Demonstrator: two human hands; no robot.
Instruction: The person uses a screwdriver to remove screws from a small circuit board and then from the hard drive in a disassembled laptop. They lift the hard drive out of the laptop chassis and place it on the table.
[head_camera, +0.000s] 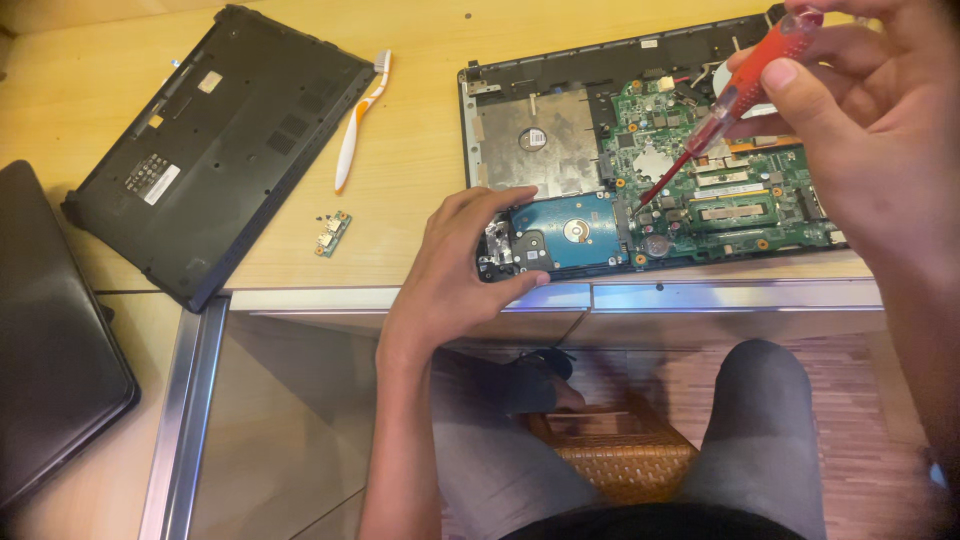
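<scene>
An opened laptop (560, 75) lies on the wooden table with its green circuit board (740, 190) bare. My left hand (455, 270) grips the left end of the blue-topped hard drive (580, 230) at the laptop's near edge. My right hand (850, 110) holds a red translucent screwdriver (735, 100) tilted down to the left. Its tip touches the board just right of the drive.
The laptop's black bottom cover (215, 140) lies upside down at the left. A white and orange toothbrush (358, 125) and a small green circuit piece (332, 233) lie between cover and laptop. A dark flat object (50, 350) sits at far left. My knees show below the table edge.
</scene>
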